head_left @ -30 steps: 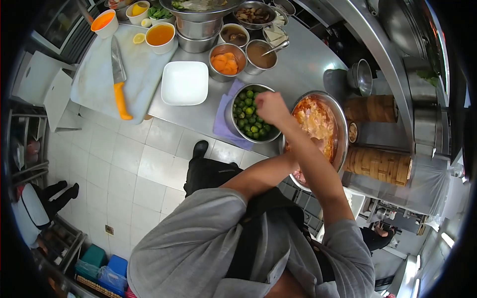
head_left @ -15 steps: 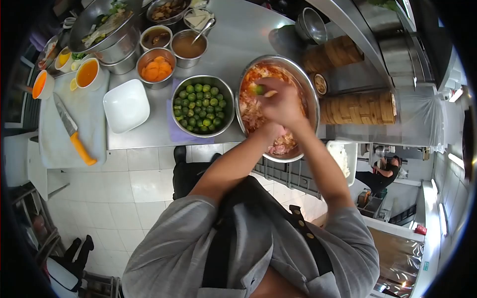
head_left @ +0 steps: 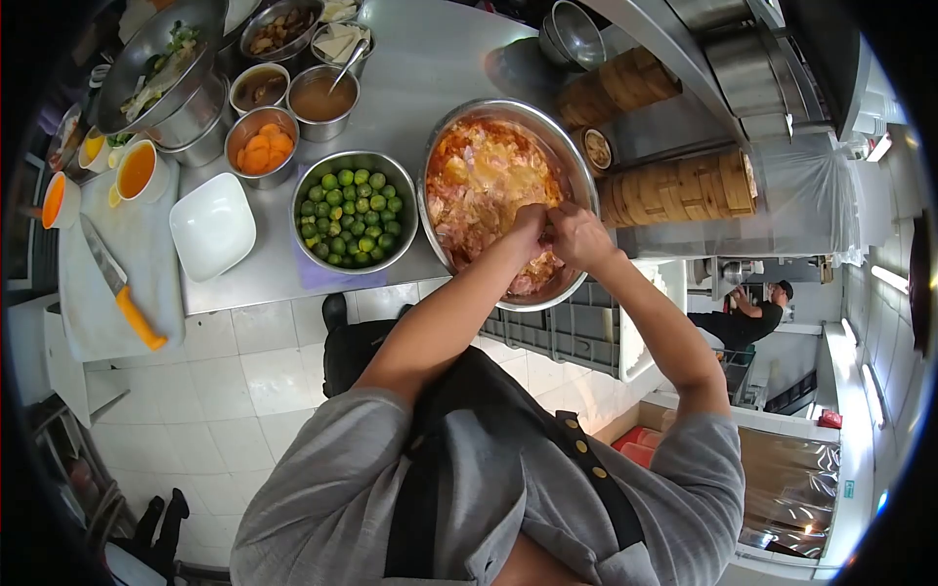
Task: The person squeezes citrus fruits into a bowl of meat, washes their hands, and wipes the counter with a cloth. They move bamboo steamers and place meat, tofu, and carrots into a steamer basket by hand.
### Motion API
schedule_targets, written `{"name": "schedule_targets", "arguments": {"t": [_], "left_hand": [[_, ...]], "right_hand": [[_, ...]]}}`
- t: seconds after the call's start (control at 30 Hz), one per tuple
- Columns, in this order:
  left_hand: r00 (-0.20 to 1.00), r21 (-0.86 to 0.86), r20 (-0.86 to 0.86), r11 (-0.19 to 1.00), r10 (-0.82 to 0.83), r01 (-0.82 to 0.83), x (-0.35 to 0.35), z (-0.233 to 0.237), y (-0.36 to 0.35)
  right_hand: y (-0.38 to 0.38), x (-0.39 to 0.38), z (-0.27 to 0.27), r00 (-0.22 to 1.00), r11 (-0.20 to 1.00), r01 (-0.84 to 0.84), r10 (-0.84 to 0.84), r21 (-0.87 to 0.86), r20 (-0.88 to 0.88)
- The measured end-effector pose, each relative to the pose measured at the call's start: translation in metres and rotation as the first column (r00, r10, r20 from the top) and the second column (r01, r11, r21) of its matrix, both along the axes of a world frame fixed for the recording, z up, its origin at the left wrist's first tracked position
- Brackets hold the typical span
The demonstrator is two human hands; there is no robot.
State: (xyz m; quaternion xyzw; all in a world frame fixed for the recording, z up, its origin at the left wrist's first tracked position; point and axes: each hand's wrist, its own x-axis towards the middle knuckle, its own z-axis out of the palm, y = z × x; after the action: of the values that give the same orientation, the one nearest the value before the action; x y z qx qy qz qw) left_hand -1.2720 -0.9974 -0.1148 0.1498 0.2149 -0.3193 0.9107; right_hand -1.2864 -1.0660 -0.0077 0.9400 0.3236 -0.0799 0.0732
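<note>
**Both hands closed, fingertips together, over the big metal bowl.**

Left hand point(head_left: 528, 227) and right hand point(head_left: 578, 237) meet over the near right part of the big metal bowl point(head_left: 573, 176); fingers curled in. Can't tell what's pinched between them. Meat mix point(head_left: 479, 181), red-orange and wet, fills much of the bowl, which sits at the near edge of the table point(head_left: 420, 63).

Just left of it: lime bowl point(head_left: 412, 210) full of small green limes point(head_left: 352, 220), on a purple cloth point(head_left: 337, 280). Further left, white dish point(head_left: 212, 227), then cutting board point(head_left: 88, 317) with orange-handled knife point(head_left: 137, 313) lying on it. Behind the dish: cup of orange slices point(head_left: 264, 151); next to that, cup of brown liquid point(head_left: 322, 103) with a spoon point(head_left: 350, 63) in it.

Right side: bamboo steamers point(head_left: 674, 188). Co-worker point(head_left: 752, 317) well apart, far right.
</note>
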Motion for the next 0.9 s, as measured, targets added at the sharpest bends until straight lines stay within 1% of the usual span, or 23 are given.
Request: {"name": "schedule_targets", "arguments": {"t": [0.07, 0.2, 0.27, 0.4, 0.47, 0.57, 0.6, 0.67, 0.7, 0.73, 0.77, 0.8, 0.83, 0.87, 0.9], "left_hand": [[0.999, 0.002, 0.042, 1.000, -0.001, 0.001, 0.000, -0.006, -0.002], [0.999, 0.013, 0.043, 1.000, 0.016, -0.016, 0.007, -0.016, -0.016], [1.000, -0.015, 0.018, 1.000, 0.019, -0.019, 0.011, -0.025, -0.025], [0.998, -0.046, 0.010, 0.997, 0.062, -0.061, 0.006, -0.012, -0.019], [0.998, -0.068, 0.055, 0.998, -0.007, 0.011, 0.008, -0.014, -0.019], [0.999, -0.092, 0.031, 0.996, -0.016, 0.019, -0.001, 0.009, -0.002], [0.999, -0.093, 0.031, 0.995, -0.015, 0.018, 0.000, 0.003, -0.004], [0.992, -0.166, 0.110, 0.983, -0.057, 0.075, 0.006, -0.015, -0.013], [0.993, -0.171, 0.111, 0.983, -0.051, 0.069, 0.005, -0.010, -0.010], [0.997, -0.150, 0.052, 0.987, -0.056, 0.064, 0.002, -0.006, -0.007], [0.998, -0.127, -0.009, 0.990, -0.061, 0.059, -0.001, -0.003, -0.003], [0.998, -0.130, -0.012, 0.990, -0.055, 0.053, -0.002, -0.003, -0.005], [0.998, 0.030, -0.045, 0.998, -0.050, 0.051, -0.001, -0.001, -0.009], [0.996, 0.188, -0.079, 0.981, -0.041, 0.055, -0.001, 0.000, -0.013], [0.996, 0.185, -0.082, 0.981, -0.034, 0.049, -0.004, 0.007, -0.013]], "right_hand": [[-0.003, 0.001, 0.002, 1.000, 1.000, -0.024, 0.024, -0.008, 0.010], [-0.002, 0.002, 0.003, 0.999, 0.998, -0.045, 0.046, -0.050, 0.028], [-0.001, 0.003, 0.004, 0.997, 0.997, -0.059, 0.061, -0.052, 0.037], [0.001, 0.001, 0.006, 0.993, 0.996, -0.077, 0.081, -0.044, 0.084], [-0.001, 0.002, 0.005, 0.992, 0.995, -0.093, 0.096, -0.040, 0.084], [0.000, 0.001, 0.007, 0.991, 0.993, -0.101, 0.105, -0.057, 0.078], [0.001, 0.000, 0.010, 0.993, 0.992, -0.094, 0.099, -0.079, 0.069], [0.005, -0.002, 0.018, 0.991, 0.993, -0.106, 0.110, -0.059, 0.078], [0.007, -0.002, 0.023, 0.989, 0.992, -0.119, 0.122, -0.040, 0.087], [0.009, -0.003, 0.027, 0.988, 0.991, -0.125, 0.129, -0.045, 0.086], [0.011, -0.006, 0.030, 0.978, 0.986, -0.164, 0.161, 0.012, 0.133], [0.012, -0.008, 0.031, 0.965, 0.977, -0.204, 0.189, 0.069, 0.180], [0.013, -0.009, 0.032, 0.965, 0.975, -0.211, 0.196, 0.069, 0.176], [0.013, -0.010, 0.032, 0.963, 0.978, -0.188, 0.164, 0.095, 0.213], [0.013, -0.011, 0.034, 0.959, 0.979, -0.166, 0.132, 0.121, 0.249]]}}
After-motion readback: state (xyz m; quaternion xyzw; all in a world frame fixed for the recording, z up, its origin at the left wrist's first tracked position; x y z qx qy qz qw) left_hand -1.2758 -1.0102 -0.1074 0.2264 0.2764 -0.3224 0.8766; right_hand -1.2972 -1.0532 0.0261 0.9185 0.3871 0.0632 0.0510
